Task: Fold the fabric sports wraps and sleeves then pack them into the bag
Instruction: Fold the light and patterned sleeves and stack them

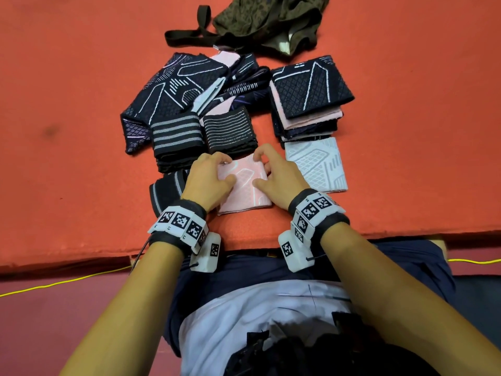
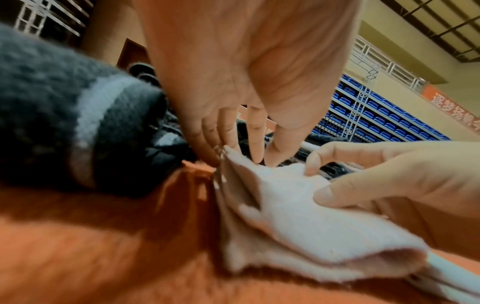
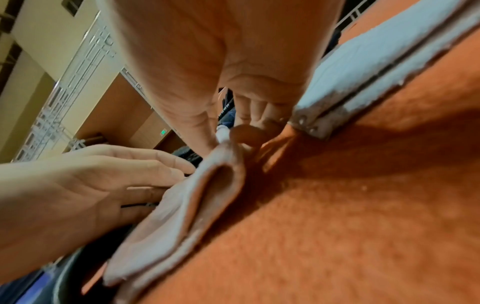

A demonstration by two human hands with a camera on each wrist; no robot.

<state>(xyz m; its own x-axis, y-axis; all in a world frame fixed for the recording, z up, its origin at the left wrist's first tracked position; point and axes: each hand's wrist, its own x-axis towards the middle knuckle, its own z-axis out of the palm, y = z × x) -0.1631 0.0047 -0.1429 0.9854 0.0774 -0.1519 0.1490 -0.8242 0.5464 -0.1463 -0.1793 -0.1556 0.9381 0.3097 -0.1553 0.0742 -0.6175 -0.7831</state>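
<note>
A folded pink sleeve lies flat on the orange table, close to its near edge, directly in front of a seated person. Both hands rest on it. The left hand covers the sleeve's left side, fingers bent and fingertips pinching the far left corner. The right hand sits on the right side, thumb lying across the fabric and fingers curled around the far right edge. From the left wrist, the layers of the fold gape slightly along the sleeve's side.

Just right of it lies a folded white sleeve, flat and apart from the hands. Beyond that stands a neat stack of folded pieces, dark and pink, topped by a black one with white lines. To the left, black striped wraps lie folded, one partly under the left wrist, and behind them a loose heap of dark sleeves. At the far edge sits an olive patterned bag with a dark strap.
</note>
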